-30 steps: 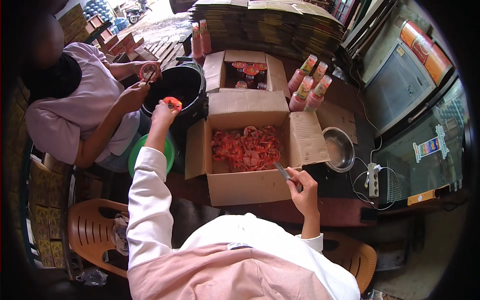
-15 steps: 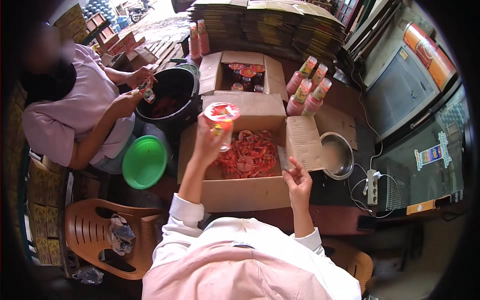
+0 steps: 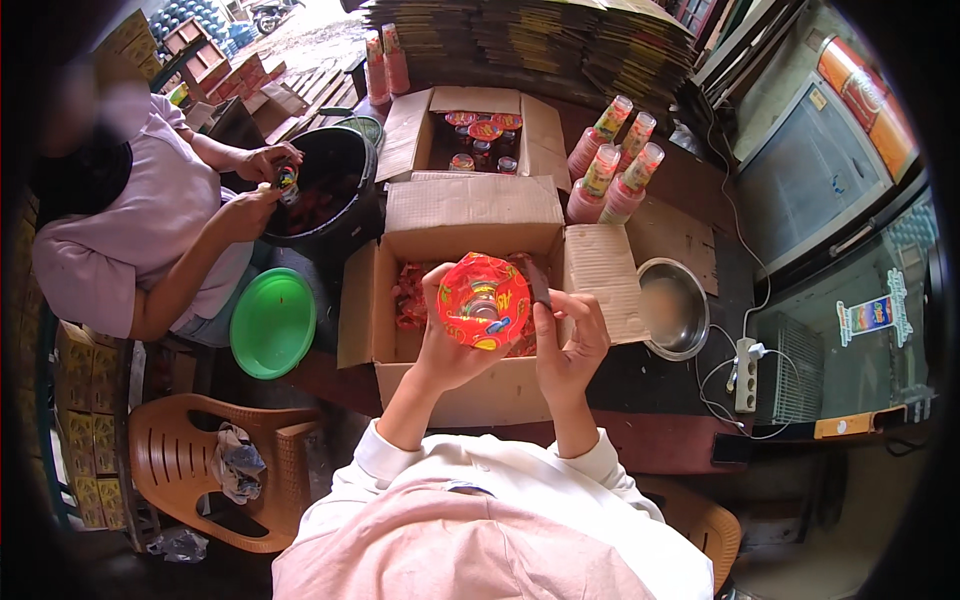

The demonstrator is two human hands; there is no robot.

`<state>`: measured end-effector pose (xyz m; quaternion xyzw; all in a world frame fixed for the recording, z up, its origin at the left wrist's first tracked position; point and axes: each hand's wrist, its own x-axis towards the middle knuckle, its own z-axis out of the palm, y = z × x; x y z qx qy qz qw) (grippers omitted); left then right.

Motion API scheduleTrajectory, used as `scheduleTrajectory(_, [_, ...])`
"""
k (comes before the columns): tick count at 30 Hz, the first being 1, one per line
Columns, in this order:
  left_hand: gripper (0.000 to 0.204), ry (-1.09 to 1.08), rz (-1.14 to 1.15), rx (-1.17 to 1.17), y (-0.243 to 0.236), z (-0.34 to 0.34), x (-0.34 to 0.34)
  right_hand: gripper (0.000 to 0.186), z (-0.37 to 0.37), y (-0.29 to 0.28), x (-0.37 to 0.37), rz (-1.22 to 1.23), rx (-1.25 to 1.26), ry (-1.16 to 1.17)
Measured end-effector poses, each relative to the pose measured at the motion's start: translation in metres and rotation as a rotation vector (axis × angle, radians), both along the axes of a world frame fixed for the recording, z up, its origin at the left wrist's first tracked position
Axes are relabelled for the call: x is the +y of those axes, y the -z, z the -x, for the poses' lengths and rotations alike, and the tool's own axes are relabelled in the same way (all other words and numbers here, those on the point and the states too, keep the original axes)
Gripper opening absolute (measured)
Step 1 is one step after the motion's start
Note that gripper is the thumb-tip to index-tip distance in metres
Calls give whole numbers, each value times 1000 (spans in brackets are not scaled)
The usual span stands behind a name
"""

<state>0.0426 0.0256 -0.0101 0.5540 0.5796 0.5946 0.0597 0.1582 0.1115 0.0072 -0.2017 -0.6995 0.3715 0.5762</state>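
Observation:
My left hand [image 3: 447,350] is wrapped round a clear plastic cup, whose red printed film lid [image 3: 465,325] faces up at me. Between the thumb and fingers of my right hand [image 3: 573,348] is a flat dark blade-like strip [image 3: 540,284], held upright by the lid's right edge. Whether it touches the lid I cannot tell. Both hands are over an open cardboard box [image 3: 470,390] holding crumpled red film pieces [image 3: 411,310], partly hidden by the cup and hands.
Behind stands another open box [image 3: 408,135] with red-lidded cups. Stacked cups [image 3: 598,175] are at its right, near a steel bowl [image 3: 690,330]. At left, a co-worker [image 3: 150,220] handles a cup over a black bucket [image 3: 368,190]; a green basin [image 3: 272,322] sits nearer.
My left hand has brought the cup down and nearer, its lid turned toward me. My right hand has moved left with the strip, up to the cup.

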Motion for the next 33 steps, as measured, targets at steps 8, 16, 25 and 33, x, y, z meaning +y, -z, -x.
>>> scheduleTrajectory(8, [67,-57,-17,-74,8,-2,1,23,2,-5,-2,-60,-30,-56])
scheduleTrajectory(16, [56,10,-1,-499,2,-6,-9,25,12,-11,-6,-111,-40,-71])
scheduleTrajectory(25, [59,-1,-42,-448,-1,-2,-1,25,11,-22,-12,-166,-59,46])
scheduleTrajectory(33, [57,40,-48,-337,3,7,-7,26,15,-23,-14,-205,-56,18])
